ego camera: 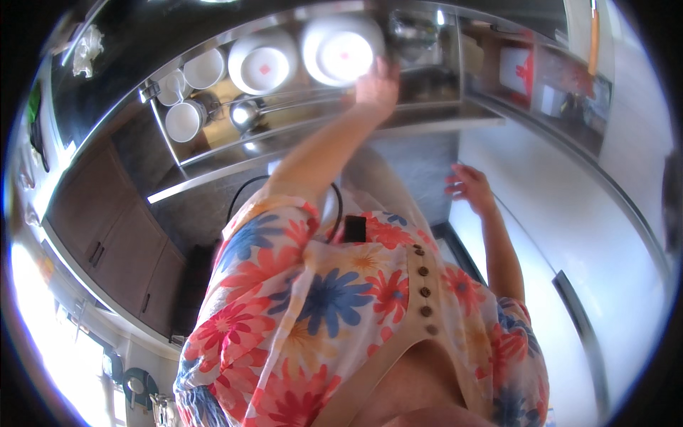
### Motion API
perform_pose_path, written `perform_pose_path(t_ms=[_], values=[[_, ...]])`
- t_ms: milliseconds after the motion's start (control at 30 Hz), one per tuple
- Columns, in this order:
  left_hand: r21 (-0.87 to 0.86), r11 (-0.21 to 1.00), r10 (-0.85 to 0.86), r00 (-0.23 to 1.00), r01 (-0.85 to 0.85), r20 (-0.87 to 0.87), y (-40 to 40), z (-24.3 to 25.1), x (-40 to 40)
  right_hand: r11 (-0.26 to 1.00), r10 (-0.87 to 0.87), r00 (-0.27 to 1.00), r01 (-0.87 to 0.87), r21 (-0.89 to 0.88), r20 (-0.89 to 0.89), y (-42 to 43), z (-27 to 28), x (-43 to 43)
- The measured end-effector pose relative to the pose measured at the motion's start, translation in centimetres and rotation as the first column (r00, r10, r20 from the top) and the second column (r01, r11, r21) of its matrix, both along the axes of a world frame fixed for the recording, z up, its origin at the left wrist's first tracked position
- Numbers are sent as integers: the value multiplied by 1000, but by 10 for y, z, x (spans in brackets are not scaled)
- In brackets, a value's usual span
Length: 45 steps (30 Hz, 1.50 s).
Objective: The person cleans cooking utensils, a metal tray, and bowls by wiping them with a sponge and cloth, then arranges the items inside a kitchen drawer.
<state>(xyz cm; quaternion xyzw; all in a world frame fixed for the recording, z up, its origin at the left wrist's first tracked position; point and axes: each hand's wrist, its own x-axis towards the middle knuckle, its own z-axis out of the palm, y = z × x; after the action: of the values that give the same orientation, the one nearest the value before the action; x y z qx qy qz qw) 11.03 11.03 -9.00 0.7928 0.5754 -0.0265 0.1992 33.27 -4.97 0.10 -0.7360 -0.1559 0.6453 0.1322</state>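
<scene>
An open metal-railed drawer (341,101) holds crockery in front of me. My left hand (378,82) reaches over it, its blurred fingers at the right edge of a stack of white dishes (344,53) with a red mark inside; whether they grip the rim is unclear. Left of that stands another white dish (264,68) with a red mark. White bowls (205,68) and a white mug (183,121) sit at the drawer's left end, near a shiny metal vessel (245,113). Hanging free at the right, my right hand (469,187) holds nothing, its fingers apart.
A dark countertop (128,42) runs above the drawer. Blurred glassy items (419,34) lie in its right part. Farther right are shelves with red and white packages (516,69) and large white panels (539,176). Brown cabinet doors (106,229) stand at the left.
</scene>
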Motion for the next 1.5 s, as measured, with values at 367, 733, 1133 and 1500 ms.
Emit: perform_pose_path(t_ms=[367,733,1133,1500], values=[[11,993,-114,993,115,-32,-33,4,134,998,55,998,-56,-38,-38,-11,0,173],[-71,992,-106,992,101,-73,-46,-3,130,854,-157,973,48,518,167,137,47,234],[-274,957,88,995,-96,-42,-31,54,68,792,35,230,-600,114,972,315,57,361],[-334,916,187,973,-222,-132,-34,43,4,787,-198,936,328,523,-290,253,133,268]])
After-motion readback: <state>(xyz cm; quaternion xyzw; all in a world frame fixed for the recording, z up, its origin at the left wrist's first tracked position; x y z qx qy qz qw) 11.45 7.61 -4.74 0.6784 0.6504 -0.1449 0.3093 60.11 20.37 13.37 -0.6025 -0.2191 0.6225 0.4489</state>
